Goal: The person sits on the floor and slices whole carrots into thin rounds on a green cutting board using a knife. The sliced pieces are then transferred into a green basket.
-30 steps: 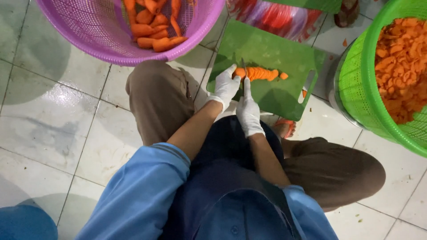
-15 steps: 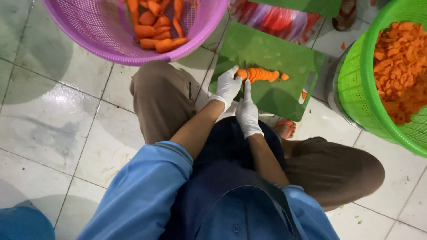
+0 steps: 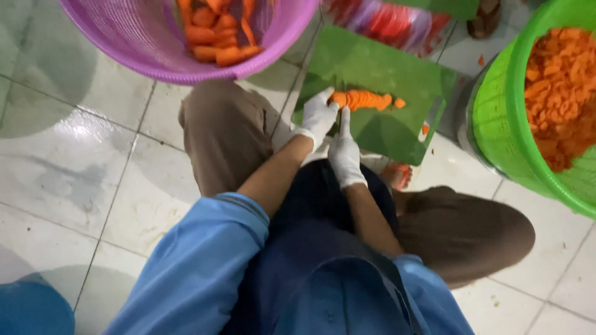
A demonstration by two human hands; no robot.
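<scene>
Orange carrot (image 3: 363,100) lies on the green board (image 3: 397,74), mostly sliced; left hand (image 3: 320,115) grips its uncut end, right hand (image 3: 345,151) closed on a knife. Purple basket (image 3: 155,56) holds whole carrots, green basket (image 3: 503,111) cut pieces

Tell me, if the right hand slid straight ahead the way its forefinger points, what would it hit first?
Most likely the carrot: the right hand points up the green board at its sliced row. Depth is hard to judge from above.
</scene>
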